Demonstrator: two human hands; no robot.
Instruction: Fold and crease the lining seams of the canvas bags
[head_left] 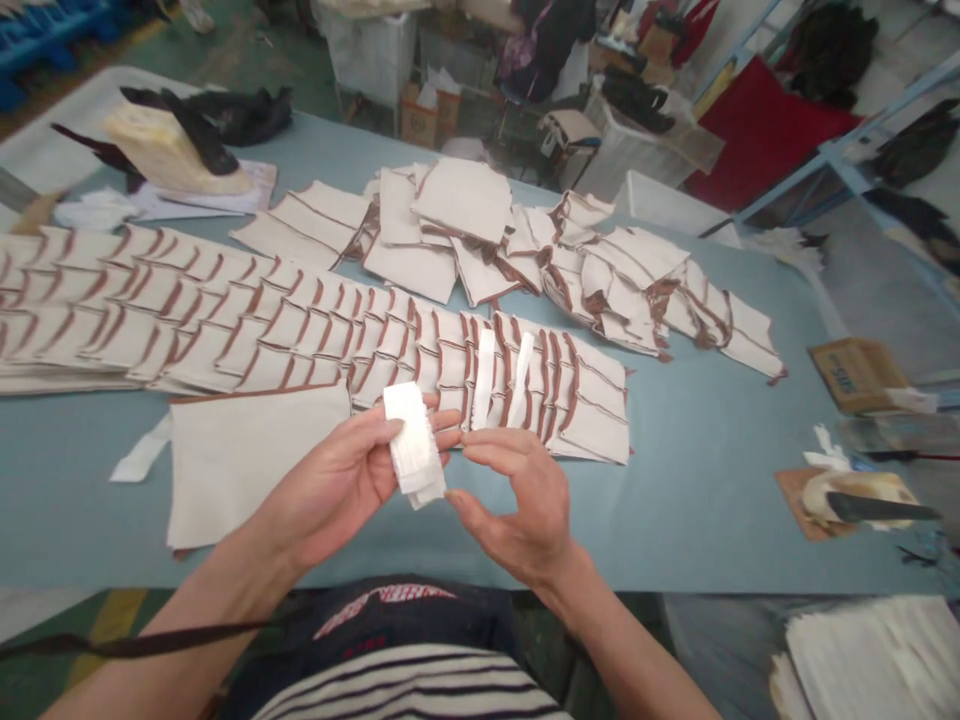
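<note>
My left hand (360, 465) is closed around a small stack of white strips (414, 440), the thumb pressing on top and the fingers behind. Beside it my right hand (525, 495) is open, thumb and fingers apart, with the thumb tip close to the stack's lower corner. Whether that thumb touches it I cannot tell. Beyond the hands lie rows of overlapping cream fabric pieces (300, 330) with brown edges. Two loose white strips, a left one (485, 380) and a right one (520, 380), rest across them. A single cream panel (232, 460) lies at the left, with a white strip (142, 450) sticking out from its side.
A heap of cream pieces (465, 205) lies along the back of the blue-green table (712, 480). A yellowish block with a dark strap (176, 150) sits back left, a similar block (862, 500) at the right. A cardboard box (859, 372) stands near the right edge.
</note>
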